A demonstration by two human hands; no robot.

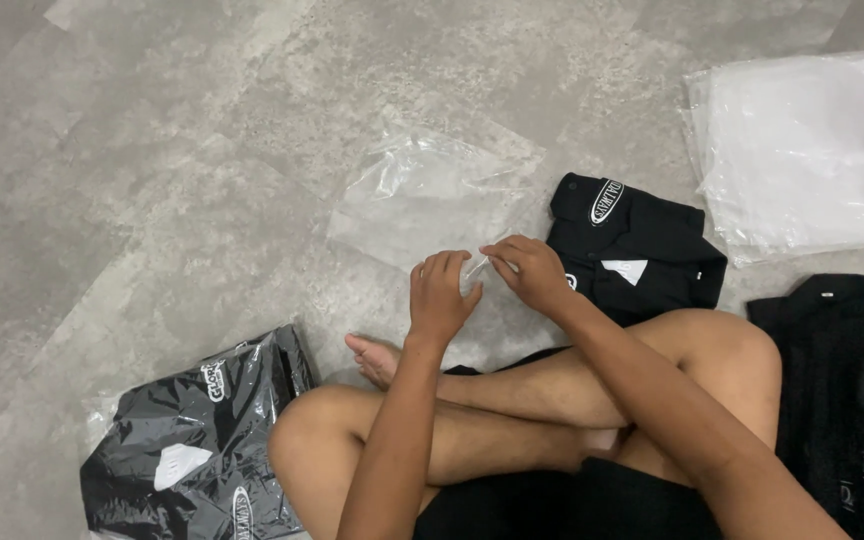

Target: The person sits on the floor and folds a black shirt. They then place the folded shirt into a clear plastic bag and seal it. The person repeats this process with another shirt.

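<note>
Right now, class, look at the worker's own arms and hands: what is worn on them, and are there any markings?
Both arms are bare from above the elbow to the fingertips, with no sleeves showing. The left hand and right hand have no gloves. No rings, watch, bands or other markings can be seen. Nails look short and plain.

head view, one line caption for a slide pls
Seated cross-legged on a grey floor, left hand and right hand pinch open a clear plastic bag beside a folded black shirt.

Both forearms are reaching forward over the crossed bare legs. The left hand [440, 296] is curling its fingers, and the right hand [532, 272] is pinching with thumb and forefinger, the hands almost touching.
</note>
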